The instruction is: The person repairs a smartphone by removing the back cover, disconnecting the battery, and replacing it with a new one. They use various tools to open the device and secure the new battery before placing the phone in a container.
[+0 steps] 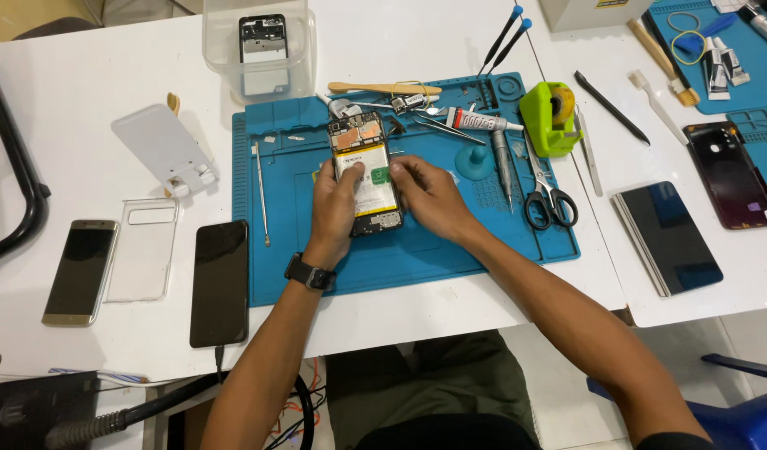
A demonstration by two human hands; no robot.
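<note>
- Opened phone (365, 175) lying back-up on blue mat (417, 250), mid-desk (83, 108); left hand (333, 204) steadying its edge, fingers pressed to the side.
- Right hand (429, 196) fingers pinching green pull tab (380, 174) on battery (368, 179).
- Risk, judged: pulling hard, bending or puncturing the battery; tab tearing off.
- Clear plastic tub (258, 50) behind mat holding one phone frame (263, 37).

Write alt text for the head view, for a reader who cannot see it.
Both hands work on an opened phone lying on a blue mat: the left hand holds its side, and the right hand touches a green tab on its battery. Scissors, a green tape dispenser and other phones lie around on the white table.
</note>
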